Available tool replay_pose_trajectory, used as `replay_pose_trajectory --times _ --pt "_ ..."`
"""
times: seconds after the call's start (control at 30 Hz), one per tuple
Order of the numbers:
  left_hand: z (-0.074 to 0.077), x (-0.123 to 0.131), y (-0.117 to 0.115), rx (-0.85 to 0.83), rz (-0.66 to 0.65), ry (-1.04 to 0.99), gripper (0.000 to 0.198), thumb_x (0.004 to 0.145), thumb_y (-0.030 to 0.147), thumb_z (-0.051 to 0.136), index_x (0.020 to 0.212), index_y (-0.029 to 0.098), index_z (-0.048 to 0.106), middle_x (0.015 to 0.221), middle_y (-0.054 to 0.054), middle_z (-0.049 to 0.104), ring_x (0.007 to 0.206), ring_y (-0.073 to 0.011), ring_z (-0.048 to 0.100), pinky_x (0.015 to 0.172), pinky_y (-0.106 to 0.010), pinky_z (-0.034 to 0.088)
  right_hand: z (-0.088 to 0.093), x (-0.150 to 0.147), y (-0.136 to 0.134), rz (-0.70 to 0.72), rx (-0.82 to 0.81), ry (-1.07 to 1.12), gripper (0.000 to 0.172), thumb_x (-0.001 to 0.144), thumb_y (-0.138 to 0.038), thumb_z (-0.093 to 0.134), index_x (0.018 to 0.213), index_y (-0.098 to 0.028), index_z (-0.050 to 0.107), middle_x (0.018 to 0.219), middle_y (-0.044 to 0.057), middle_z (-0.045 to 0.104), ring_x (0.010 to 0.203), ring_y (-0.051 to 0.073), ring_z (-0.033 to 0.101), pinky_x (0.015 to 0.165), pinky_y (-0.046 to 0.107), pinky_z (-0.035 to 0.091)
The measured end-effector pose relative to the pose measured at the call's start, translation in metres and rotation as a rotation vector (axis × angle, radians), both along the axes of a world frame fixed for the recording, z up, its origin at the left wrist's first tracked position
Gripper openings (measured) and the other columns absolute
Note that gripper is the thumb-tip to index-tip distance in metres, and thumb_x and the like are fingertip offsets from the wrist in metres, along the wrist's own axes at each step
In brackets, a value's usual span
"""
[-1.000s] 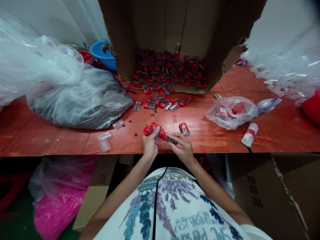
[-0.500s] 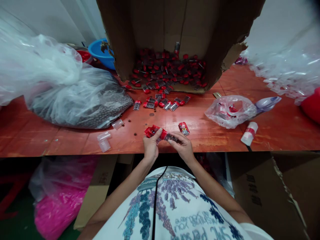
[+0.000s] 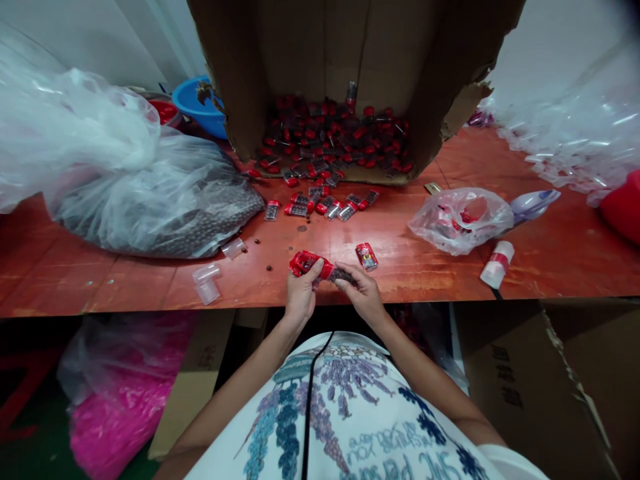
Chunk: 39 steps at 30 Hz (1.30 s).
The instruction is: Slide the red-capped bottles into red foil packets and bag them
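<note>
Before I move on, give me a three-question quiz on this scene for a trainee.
1. Multiple choice: in the picture, where is the blue basin relative to the large cardboard box?
A. To its right
B. To its left
C. Inside it

2. True or false: the right hand is lying flat on the table, holding nothing.

3. Short answer: what colour is the packaging gripped by the left hand?

Key:
1. B.
2. False; its fingers grip a small container with dark contents.
3. Mainly red.
</note>
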<state>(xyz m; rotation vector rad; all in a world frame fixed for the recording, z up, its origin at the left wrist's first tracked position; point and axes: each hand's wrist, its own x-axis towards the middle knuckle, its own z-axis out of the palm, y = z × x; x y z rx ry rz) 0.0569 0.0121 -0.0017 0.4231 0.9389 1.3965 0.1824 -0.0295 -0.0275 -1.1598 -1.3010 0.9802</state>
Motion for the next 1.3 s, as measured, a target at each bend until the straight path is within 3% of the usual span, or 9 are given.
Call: replay_pose_trajectory --times 0.2,0.37,0.6,0.8,1.0,1.1,1.2,1.3 --pt "-0.002 -0.003 -0.002 -0.036 -0.106 0.028 0.020 0.059 0.019 0.080 0.071 0.014 0.065 0.065 0.002 0.065 0.059 -0.0079 0.059 0.063 -0.020 0.046 -0.008 -0.008 -0.002 -0.054 -0.129 0.175 0.033 0.081 -0.024 0.061 0.113 -0.026 0.064 0.104 0.002 0.065 0.088 0.016 0.062 0.079 0.029 0.051" --pt "-0.002 -0.005 0.001 -0.081 -0.056 -0.023 0.023 0.056 0.017 0.082 0.070 0.013 0.065 0.065 0.002 0.066 0.057 -0.0081 0.059 0.062 -0.020 0.047 -0.006 -0.011 0.000 -0.003 -0.190 0.264 0.034 0.080 -0.025 0.061 0.113 -0.026 0.062 0.096 0.000 0.066 0.071 0.013 0.059 0.070 0.028 0.051" --pt "-0.002 -0.010 0.009 -0.135 0.013 -0.093 0.024 0.054 0.016 0.083 0.071 0.013 0.066 0.068 -0.001 0.068 0.061 -0.0108 0.062 0.066 -0.023 0.050 -0.003 -0.007 0.000 0.037 -0.184 0.331 0.033 0.078 -0.029 0.064 0.111 -0.027 0.062 0.104 0.001 0.064 0.083 0.014 0.060 0.074 0.027 0.051" --pt "-0.004 -0.012 0.010 -0.144 -0.007 -0.054 0.026 0.053 0.018 0.083 0.072 0.012 0.066 0.068 -0.001 0.069 0.060 -0.0108 0.063 0.065 -0.023 0.051 -0.006 -0.006 -0.003 0.070 -0.227 0.288 0.037 0.076 -0.034 0.066 0.112 -0.025 0.063 0.100 0.002 0.066 0.078 0.015 0.061 0.065 0.025 0.052" --pt "-0.003 -0.012 0.004 -0.096 0.007 0.045 0.025 0.051 0.017 0.084 0.069 0.012 0.067 0.066 0.000 0.068 0.058 -0.0105 0.062 0.063 -0.022 0.050 0.002 -0.002 -0.001 0.079 -0.174 0.196 0.033 0.076 -0.031 0.066 0.109 -0.025 0.065 0.106 0.002 0.067 0.096 0.019 0.062 0.087 0.033 0.049" --pt "-0.003 -0.014 0.001 -0.071 -0.029 0.115 0.024 0.052 0.019 0.083 0.069 0.012 0.067 0.064 0.000 0.067 0.056 -0.0099 0.061 0.061 -0.021 0.049 0.004 0.000 -0.001 0.048 -0.169 0.187 0.033 0.076 -0.030 0.066 0.108 -0.024 0.066 0.105 0.002 0.068 0.097 0.019 0.062 0.090 0.034 0.048" --pt "0.000 -0.016 -0.002 -0.051 -0.076 0.162 0.024 0.054 0.021 0.082 0.070 0.012 0.068 0.064 0.000 0.067 0.055 -0.0104 0.061 0.059 -0.022 0.050 0.005 -0.001 -0.002 -0.028 -0.197 0.205 0.033 0.074 -0.029 0.068 0.107 -0.023 0.067 0.103 0.002 0.068 0.092 0.018 0.062 0.083 0.031 0.050" --pt "0.003 -0.018 -0.004 -0.040 -0.150 0.201 0.026 0.053 0.021 0.083 0.073 0.012 0.068 0.065 -0.001 0.067 0.056 -0.0118 0.061 0.059 -0.024 0.051 0.006 -0.002 -0.003 -0.059 -0.246 0.254 0.036 0.074 -0.031 0.068 0.109 -0.023 0.066 0.097 0.002 0.069 0.077 0.015 0.061 0.065 0.025 0.051"
